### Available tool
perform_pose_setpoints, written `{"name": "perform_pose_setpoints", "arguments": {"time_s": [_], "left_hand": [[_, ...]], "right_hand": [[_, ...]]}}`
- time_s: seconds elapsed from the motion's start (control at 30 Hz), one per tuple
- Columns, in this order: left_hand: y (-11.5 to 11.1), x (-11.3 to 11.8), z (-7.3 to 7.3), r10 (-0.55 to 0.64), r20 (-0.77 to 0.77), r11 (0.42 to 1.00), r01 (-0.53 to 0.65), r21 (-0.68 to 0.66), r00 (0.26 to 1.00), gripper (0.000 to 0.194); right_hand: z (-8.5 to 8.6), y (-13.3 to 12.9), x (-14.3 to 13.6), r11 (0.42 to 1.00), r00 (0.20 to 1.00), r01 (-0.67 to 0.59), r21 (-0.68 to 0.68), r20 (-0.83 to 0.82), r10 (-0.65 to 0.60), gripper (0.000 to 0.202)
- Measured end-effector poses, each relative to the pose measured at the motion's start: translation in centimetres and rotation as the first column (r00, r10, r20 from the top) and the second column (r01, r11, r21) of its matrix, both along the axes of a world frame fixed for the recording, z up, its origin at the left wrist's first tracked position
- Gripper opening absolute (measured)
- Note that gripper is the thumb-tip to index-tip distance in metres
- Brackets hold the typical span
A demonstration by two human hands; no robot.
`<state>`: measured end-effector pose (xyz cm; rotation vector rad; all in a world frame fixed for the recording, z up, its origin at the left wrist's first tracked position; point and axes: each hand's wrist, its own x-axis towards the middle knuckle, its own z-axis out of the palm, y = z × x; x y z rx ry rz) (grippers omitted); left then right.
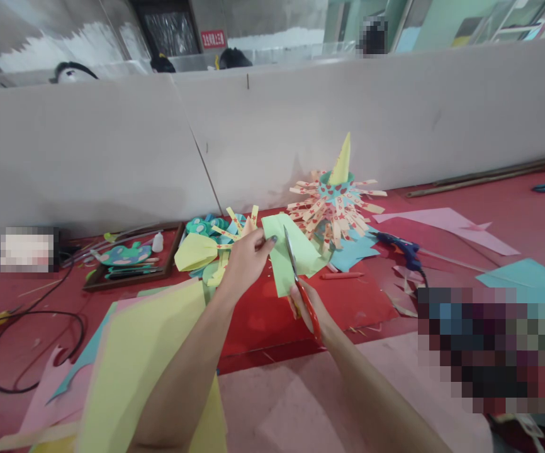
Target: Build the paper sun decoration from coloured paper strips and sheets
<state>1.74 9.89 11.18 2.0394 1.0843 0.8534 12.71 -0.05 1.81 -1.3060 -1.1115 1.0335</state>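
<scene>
Between thumb and fingers, my left hand [248, 255] pinches the upper left edge of a light green sheet of paper [279, 264]. My right hand [317, 308] grips red-handled scissors [311, 314], whose metal blades point up and away across the sheet. Paper lies to both sides of the blades; how far they are apart is hard to make out. Beyond the sheet stands a paper craft with a yellow cone [341, 165] on top and fringes of printed strips. Left of my left hand is a yellow paper piece [197, 251] with strips.
Layered yellow sheets [135, 358] lie at left, under my left forearm. A brown tray [133, 280] holds tools and a small white bottle [158, 242]. At right are a blue glue gun [404, 250], pink paper [447, 226] and blue paper [532, 283]. A pale partition [112, 145] rises behind.
</scene>
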Motion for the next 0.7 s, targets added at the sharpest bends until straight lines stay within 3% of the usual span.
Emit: {"name": "perform_pose_setpoints", "arguments": {"time_s": [0.37, 0.7], "left_hand": [[-0.20, 0.13, 0.01, -0.128, 0.039, 0.988, 0.130, -0.078, 0.991, 0.021], [-0.55, 0.24, -0.15, -0.063, -0.025, 0.996, 0.061, -0.062, 0.998, 0.018]], "right_hand": [[0.41, -0.14, 0.06, 1.000, 1.000, -0.007, 0.005, 0.017, 0.007, 0.052], [0.11, 0.15, -0.01, 1.000, 1.000, 0.023, 0.000, 0.011, -0.023, 0.050]]}}
